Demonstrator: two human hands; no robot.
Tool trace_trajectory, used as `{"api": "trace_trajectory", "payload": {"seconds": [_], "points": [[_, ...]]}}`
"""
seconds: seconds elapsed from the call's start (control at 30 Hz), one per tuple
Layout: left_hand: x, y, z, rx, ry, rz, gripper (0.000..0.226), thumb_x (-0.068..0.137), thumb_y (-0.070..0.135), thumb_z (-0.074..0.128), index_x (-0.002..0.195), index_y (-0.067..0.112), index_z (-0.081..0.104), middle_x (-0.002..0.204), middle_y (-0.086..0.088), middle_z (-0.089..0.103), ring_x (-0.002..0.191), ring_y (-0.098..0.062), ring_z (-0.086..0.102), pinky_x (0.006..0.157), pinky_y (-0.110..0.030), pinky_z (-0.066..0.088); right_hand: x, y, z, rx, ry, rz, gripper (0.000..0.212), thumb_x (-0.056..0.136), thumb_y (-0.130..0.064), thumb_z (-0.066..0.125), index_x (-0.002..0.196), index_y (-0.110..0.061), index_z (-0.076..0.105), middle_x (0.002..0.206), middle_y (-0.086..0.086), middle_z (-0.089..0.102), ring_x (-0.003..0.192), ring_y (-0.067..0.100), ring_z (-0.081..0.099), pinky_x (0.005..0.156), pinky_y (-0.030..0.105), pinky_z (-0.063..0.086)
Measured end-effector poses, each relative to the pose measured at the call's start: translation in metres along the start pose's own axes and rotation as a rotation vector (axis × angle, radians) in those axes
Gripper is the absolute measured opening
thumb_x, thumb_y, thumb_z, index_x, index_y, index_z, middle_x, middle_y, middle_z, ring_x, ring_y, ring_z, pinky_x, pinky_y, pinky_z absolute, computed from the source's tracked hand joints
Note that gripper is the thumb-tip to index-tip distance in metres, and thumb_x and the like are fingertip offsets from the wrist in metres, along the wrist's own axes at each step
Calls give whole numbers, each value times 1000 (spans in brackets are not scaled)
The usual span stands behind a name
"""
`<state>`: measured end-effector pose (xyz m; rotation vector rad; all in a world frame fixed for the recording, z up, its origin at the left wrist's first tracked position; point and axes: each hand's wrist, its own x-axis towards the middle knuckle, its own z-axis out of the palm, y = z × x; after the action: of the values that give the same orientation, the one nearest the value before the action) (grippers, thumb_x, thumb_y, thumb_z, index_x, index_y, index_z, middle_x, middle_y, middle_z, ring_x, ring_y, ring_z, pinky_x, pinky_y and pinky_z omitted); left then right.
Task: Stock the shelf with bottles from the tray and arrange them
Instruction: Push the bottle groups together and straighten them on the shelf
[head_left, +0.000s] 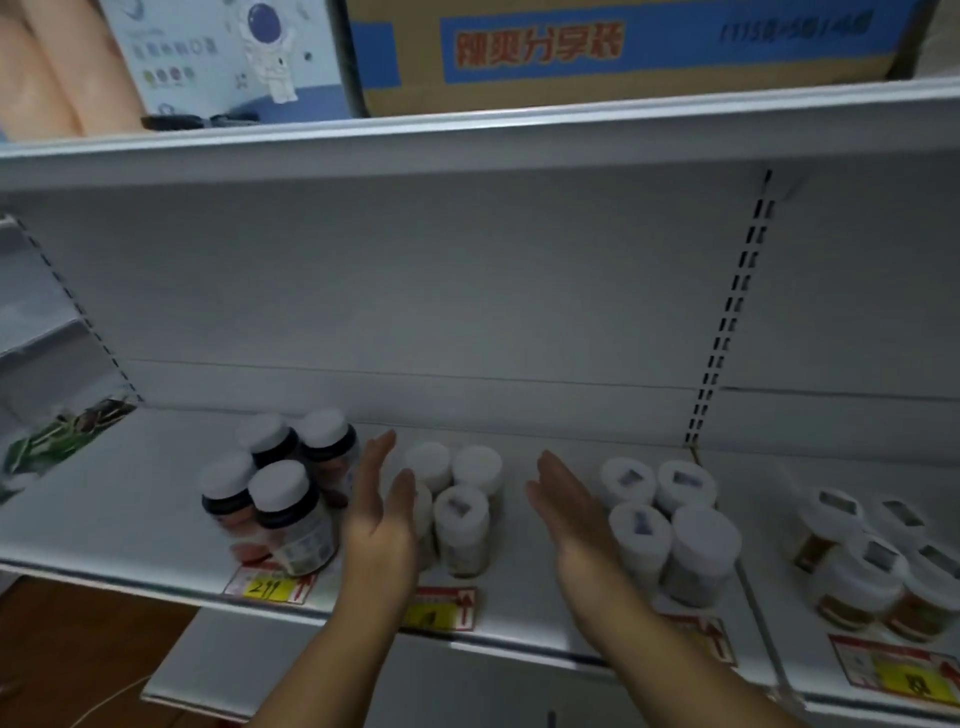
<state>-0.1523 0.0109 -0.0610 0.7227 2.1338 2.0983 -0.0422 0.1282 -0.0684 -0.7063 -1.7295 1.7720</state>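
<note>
Several groups of white-capped bottles stand on the white shelf. Dark bottles cluster at the left. A group of pale bottles sits in the middle, with my left hand flat and upright against its left side, fingers together. My right hand is held flat a little to the right of that group, just left of another pale group. Neither hand holds anything. No tray is in view.
More bottles stand at the far right past a slotted upright. Price tags line the shelf's front edge. The upper shelf carries a cardboard box. A green packet lies at the left.
</note>
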Motion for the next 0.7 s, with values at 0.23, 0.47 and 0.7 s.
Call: {"api": "trace_trajectory", "payload": {"seconds": [0.23, 0.47, 0.7], "points": [[41, -64, -22, -139, -186, -314, 49, 97, 19, 42, 143, 30, 31, 152, 6, 31, 129, -5, 31, 105, -29, 26, 26, 34, 65, 12, 123, 56, 58, 94, -27, 49, 145, -30, 21, 133, -19, 34, 119, -3, 35, 91, 7, 31], [52, -78, -17, -301, -408, -359, 41, 91, 12, 49, 127, 30, 52, 126, 1, 62, 113, -18, 60, 97, -43, 49, 32, 50, 84, 146, 274, 65, 42, 96, -22, 45, 137, -27, 43, 137, -3, 53, 123, 15, 51, 109, 41, 38], [48, -59, -28, -163, -404, -297, 48, 97, 31, 42, 140, 44, 25, 147, 18, 28, 129, 4, 28, 104, -19, 27, 26, 40, 73, 29, 400, 10, 39, 97, -34, 40, 136, -30, 42, 146, -4, 43, 132, 13, 41, 115, 44, 29]]}}
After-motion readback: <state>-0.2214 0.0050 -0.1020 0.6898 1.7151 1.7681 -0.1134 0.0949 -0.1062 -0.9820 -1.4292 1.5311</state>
